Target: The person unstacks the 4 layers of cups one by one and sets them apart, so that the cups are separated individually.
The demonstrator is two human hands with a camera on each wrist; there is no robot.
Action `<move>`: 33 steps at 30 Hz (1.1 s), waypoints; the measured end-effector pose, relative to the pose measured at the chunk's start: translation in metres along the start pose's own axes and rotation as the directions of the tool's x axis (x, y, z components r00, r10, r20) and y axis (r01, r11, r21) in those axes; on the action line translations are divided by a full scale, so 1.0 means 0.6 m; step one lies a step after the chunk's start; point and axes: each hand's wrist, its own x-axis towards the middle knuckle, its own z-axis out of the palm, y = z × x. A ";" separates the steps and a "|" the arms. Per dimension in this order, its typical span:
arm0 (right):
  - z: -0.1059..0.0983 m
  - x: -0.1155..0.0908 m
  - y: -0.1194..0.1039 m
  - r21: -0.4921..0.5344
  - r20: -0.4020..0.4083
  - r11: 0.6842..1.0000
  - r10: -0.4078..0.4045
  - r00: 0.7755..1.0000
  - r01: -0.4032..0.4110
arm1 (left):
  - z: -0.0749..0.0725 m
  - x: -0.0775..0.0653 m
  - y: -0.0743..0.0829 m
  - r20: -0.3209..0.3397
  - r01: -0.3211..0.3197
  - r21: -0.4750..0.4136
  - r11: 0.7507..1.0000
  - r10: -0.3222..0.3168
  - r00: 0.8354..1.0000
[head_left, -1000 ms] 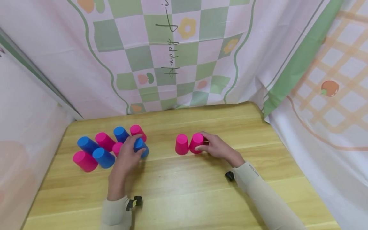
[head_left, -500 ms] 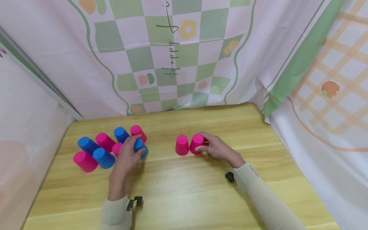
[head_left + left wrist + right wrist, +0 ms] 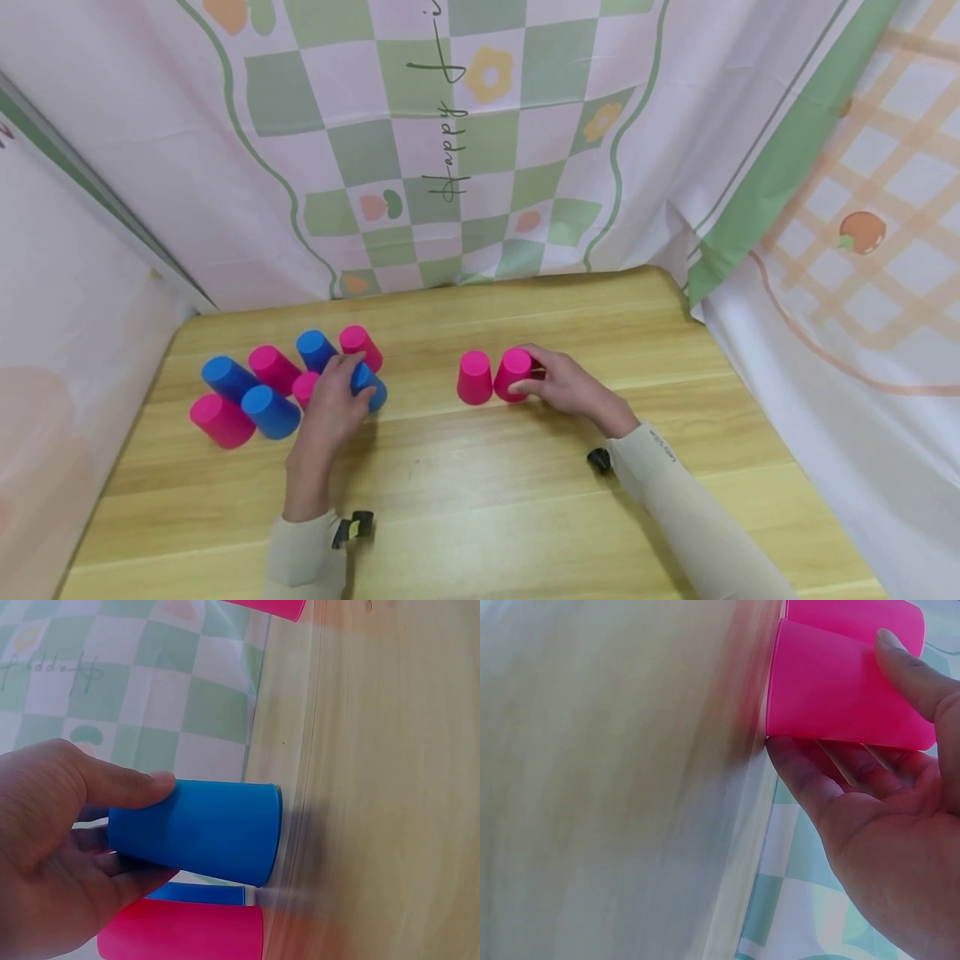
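Observation:
My left hand (image 3: 334, 408) grips a blue cup (image 3: 370, 387) at the right end of a group of upside-down cups. In the left wrist view that blue cup (image 3: 202, 829) lies between thumb and fingers, its rim at or just off the tabletop; I cannot tell which. A pink cup (image 3: 187, 930) stands beside it. Over to the right, my right hand (image 3: 570, 385) holds an upside-down pink cup (image 3: 513, 375), thumb on the near side. Another pink cup (image 3: 475, 378) stands close on its left. In the right wrist view the held pink cup (image 3: 840, 686) has its rim on the table.
The left group also has pink cups, one at the front left (image 3: 223, 421), and blue cups, one in front (image 3: 271, 412), set close together. A patterned curtain (image 3: 465, 167) hangs behind the wooden table (image 3: 465, 500), with white cloth (image 3: 82, 400) at the left side.
Both hands stay in place on their cups. The left hand and its blue cup show at most a very slight shift.

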 end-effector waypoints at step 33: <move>-0.001 -0.002 -0.003 -0.001 -0.002 1.000 -0.010 1.000 0.010 | 0.005 0.004 0.004 0.004 0.014 -0.005 1.000 -0.014 1.000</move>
